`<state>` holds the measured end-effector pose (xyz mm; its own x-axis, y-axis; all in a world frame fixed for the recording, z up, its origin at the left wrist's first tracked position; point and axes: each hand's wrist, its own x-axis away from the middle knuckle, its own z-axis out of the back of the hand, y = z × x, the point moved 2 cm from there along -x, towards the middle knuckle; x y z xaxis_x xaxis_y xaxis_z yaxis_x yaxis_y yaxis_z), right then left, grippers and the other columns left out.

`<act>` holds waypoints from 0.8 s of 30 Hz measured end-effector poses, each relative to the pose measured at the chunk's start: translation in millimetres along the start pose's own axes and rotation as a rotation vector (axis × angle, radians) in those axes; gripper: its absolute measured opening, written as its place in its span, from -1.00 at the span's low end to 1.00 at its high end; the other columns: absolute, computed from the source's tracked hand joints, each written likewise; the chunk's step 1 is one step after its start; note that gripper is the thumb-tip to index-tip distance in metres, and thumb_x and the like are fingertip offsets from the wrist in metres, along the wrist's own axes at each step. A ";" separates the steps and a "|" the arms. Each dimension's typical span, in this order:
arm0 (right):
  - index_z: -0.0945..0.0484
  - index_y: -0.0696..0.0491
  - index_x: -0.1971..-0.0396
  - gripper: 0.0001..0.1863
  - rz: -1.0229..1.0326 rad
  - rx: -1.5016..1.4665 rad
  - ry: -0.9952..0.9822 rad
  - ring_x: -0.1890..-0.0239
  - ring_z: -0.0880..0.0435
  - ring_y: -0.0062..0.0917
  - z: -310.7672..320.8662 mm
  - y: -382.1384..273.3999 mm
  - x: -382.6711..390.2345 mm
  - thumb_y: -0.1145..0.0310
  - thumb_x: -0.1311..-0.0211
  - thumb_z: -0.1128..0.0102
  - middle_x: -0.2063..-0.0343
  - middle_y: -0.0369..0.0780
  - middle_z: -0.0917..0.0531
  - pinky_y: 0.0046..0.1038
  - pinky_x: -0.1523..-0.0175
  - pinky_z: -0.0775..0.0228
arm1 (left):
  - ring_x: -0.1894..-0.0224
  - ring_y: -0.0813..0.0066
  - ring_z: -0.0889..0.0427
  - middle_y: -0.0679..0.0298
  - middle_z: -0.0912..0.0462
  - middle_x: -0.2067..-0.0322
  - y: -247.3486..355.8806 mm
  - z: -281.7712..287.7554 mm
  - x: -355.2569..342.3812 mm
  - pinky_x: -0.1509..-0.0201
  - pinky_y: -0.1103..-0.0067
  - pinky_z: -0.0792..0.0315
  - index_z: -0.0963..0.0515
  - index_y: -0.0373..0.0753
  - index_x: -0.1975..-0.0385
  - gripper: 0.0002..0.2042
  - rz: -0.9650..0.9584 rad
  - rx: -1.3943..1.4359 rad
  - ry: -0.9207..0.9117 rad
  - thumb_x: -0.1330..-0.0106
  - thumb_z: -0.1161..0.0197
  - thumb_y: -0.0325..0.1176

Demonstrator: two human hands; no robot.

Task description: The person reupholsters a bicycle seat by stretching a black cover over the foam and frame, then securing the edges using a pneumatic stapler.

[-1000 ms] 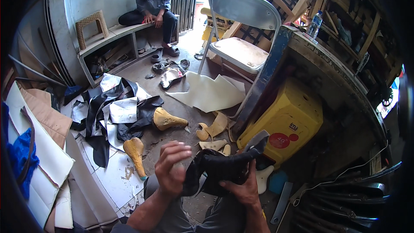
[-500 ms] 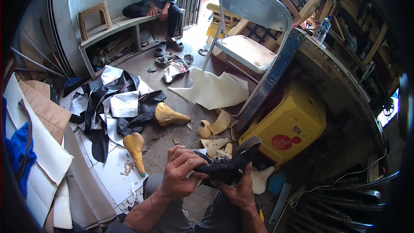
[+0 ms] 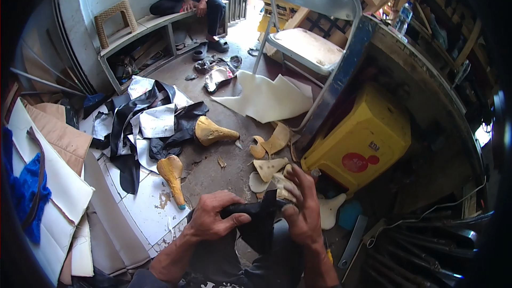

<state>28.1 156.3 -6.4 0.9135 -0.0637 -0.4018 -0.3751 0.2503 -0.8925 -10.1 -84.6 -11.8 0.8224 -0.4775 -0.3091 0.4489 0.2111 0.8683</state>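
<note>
A black-covered bicycle saddle [image 3: 258, 226] is held low in front of me, above my lap, with a black flap of its cover standing up. My left hand [image 3: 218, 217] is closed round its left end, thumb on top. At the other end, my right hand [image 3: 306, 214] has its fingers raised and apart, its thumb against the black edge. Beyond the hands, two yellowish saddle-shaped foam pads [image 3: 215, 131] [image 3: 170, 175] rest on the floor. Pale foam offcuts [image 3: 269, 169] lie just past my right hand.
Black and white material scraps [image 3: 156, 122] are heaped at left, near folded sheets [image 3: 56, 181]. A cream sheet [image 3: 266, 98] lies before a folding chair [image 3: 312, 50]. At right are a yellow plastic stool [image 3: 368, 138] and a metal bar [image 3: 353, 241]. A person [image 3: 194, 0] sits on a bench [image 3: 154, 25].
The saddle has been turned and lowered toward my lap. My right hand has shifted up from beneath it, its fingers lifting apart, while my left hand keeps its hold.
</note>
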 end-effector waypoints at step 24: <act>-0.49 0.25 0.72 -0.49 -0.180 0.103 -0.082 0.70 -0.24 -0.78 -47.1 16.3 -63.5 0.21 -0.35 -0.33 0.85 -0.25 -0.24 -0.38 0.59 -0.14 | 0.52 0.00 -0.67 0.05 -0.57 0.66 24.9 -0.7 -9.8 0.34 0.22 -0.51 -0.64 -0.29 0.54 -0.36 -0.040 -0.360 -0.485 -0.35 -0.33 0.30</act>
<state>-43.4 118.9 -5.1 0.9757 -0.0385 -0.2156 -0.1901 0.3397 -0.9211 -6.7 -74.0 12.6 0.5875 -0.8075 -0.0529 0.6359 0.4202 0.6473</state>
